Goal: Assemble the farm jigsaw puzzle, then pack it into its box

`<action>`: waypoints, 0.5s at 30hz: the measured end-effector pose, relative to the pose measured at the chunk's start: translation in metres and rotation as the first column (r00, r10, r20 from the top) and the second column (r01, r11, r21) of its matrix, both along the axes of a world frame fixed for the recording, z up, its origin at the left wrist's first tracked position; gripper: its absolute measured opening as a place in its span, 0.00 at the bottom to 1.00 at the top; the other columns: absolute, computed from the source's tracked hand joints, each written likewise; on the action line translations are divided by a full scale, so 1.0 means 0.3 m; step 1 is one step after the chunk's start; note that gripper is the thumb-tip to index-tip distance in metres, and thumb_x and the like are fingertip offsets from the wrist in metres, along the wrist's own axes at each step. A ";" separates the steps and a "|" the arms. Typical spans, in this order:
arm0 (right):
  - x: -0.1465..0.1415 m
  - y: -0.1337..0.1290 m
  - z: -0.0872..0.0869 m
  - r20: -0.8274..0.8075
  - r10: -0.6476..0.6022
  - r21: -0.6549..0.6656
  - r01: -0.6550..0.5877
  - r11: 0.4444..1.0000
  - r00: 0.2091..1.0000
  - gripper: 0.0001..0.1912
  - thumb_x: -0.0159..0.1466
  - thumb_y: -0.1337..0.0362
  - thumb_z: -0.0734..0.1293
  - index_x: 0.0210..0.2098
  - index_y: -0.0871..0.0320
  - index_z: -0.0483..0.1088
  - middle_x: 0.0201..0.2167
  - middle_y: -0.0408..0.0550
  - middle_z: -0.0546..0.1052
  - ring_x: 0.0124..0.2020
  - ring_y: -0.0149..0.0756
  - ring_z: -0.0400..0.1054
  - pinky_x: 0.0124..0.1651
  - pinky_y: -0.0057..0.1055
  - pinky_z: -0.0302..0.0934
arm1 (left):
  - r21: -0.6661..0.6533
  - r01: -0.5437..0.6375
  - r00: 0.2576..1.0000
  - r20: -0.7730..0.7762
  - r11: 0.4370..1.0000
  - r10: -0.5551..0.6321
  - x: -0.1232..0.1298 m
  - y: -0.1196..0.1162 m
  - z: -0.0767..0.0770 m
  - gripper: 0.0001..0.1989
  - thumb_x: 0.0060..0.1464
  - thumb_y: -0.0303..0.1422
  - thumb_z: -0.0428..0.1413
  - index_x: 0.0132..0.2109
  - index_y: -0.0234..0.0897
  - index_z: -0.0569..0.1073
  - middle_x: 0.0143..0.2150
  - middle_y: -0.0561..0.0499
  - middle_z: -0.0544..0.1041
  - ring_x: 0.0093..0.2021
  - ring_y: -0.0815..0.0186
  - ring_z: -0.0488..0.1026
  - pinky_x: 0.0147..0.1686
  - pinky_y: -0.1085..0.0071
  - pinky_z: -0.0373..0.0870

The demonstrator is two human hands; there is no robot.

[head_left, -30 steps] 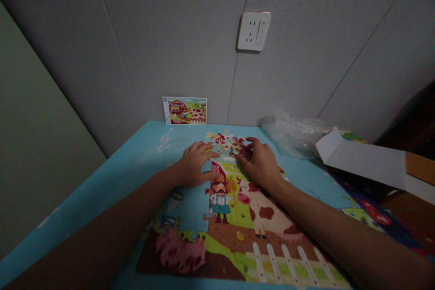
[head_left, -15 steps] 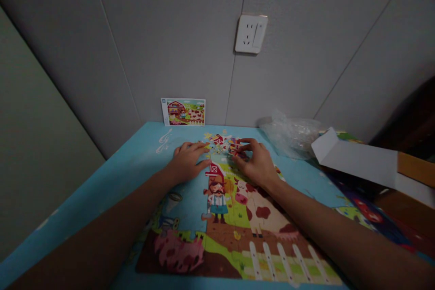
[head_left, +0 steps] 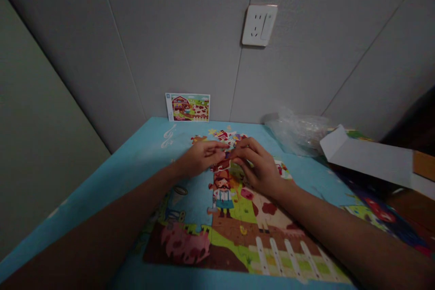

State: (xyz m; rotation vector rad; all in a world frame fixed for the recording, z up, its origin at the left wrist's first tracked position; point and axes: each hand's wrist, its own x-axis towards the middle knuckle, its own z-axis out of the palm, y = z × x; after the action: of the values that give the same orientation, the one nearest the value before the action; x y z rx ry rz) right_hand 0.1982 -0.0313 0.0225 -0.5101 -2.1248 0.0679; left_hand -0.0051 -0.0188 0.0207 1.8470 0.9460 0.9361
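Observation:
A partly assembled farm jigsaw puzzle (head_left: 227, 247) lies on the light blue table, showing a farmer, a spotted cow, a pig and a white fence. Above the farmer's head, a dark red puzzle piece (head_left: 222, 164) sits between my two hands. My right hand (head_left: 256, 165) pinches it with bent fingers. From the other side, the thumb and fingers of my left hand (head_left: 202, 157) close on its edge. Just beyond my fingertips is a heap of loose puzzle pieces (head_left: 222, 136), partly hidden by my hands. One brown-orange piece (head_left: 198, 139) rests behind my left hand.
A small reference picture (head_left: 189, 108) of the farm leans against the grey wall. At the back right lies a crumpled clear plastic bag (head_left: 299, 131). An open cardboard box (head_left: 370, 152) stands at the right edge. A socket plate (head_left: 260, 26) is on the wall.
Both hands have come together over the puzzle's upper part, and a dark red piece now shows between them. A brown-orange piece has come into view behind my left hand. The view has shifted slightly.

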 end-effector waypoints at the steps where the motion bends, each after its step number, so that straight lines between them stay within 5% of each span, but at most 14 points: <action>1: -0.002 0.001 -0.003 0.010 0.027 -0.010 -0.027 1.000 1.000 0.06 0.65 0.70 0.60 0.37 0.57 0.69 0.35 0.50 0.70 0.39 0.37 0.66 0.42 0.35 0.63 | -0.074 0.056 0.998 0.028 0.996 -0.054 0.002 0.000 -0.005 0.16 0.52 0.37 0.56 0.46 0.32 0.72 0.27 0.53 0.74 0.25 0.70 0.69 0.25 0.74 0.65; 3: 0.000 0.008 -0.011 0.006 0.007 -0.049 -0.006 0.999 1.000 0.06 0.65 0.71 0.60 0.39 0.58 0.68 0.35 0.50 0.71 0.38 0.36 0.67 0.42 0.34 0.63 | -0.142 0.053 0.996 0.075 0.988 -0.043 0.002 0.003 -0.011 0.13 0.49 0.36 0.58 0.40 0.31 0.72 0.23 0.55 0.71 0.21 0.73 0.66 0.21 0.76 0.62; 8: 0.013 0.025 -0.024 0.030 -0.195 -0.217 0.196 0.956 0.980 0.09 0.67 0.66 0.58 0.42 0.59 0.68 0.32 0.48 0.75 0.32 0.34 0.68 0.36 0.30 0.60 | -0.156 -0.179 0.974 0.112 0.972 0.197 -0.007 0.011 0.007 0.12 0.47 0.38 0.59 0.32 0.34 0.67 0.20 0.54 0.73 0.18 0.73 0.65 0.17 0.78 0.57; 15: 0.006 0.024 -0.033 0.153 -0.173 -0.353 0.218 0.910 0.973 0.15 0.66 0.61 0.58 0.24 0.59 0.64 0.16 0.38 0.62 0.18 0.27 0.54 0.24 0.26 0.47 | -0.111 -0.123 0.992 0.022 0.986 0.126 -0.020 -0.009 0.031 0.13 0.49 0.41 0.57 0.28 0.34 0.68 0.16 0.57 0.68 0.14 0.77 0.56 0.15 0.79 0.51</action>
State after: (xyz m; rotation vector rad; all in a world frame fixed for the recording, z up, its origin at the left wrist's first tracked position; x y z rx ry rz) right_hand 0.1999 -0.0241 0.0127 -0.9690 -2.1725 0.3346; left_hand -0.0110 -0.0216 0.0301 1.6935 1.0832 0.9643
